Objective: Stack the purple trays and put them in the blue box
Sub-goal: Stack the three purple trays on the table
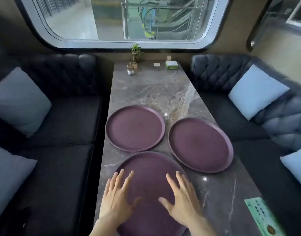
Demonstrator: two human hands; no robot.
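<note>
Purple trays are lying unstacked on the marble table [156, 92], three of them, each round and flat. The far-left tray [134, 128] is sitting near the table's left edge, the right tray [200, 145] is lying beside it and reaching the right edge, and the nearest tray [149, 169] is sitting closest to the person. The left hand [116, 196] is spreading its fingers wide over the nearest tray's left side, grasping nothing. The right hand [182, 198] is spreading likewise over its right side, also grasping nothing; contact with the tray is hard to tell. A small plant [135, 51] and a green box [171, 65] are standing at the table's far end, below the window [74, 19].
</note>
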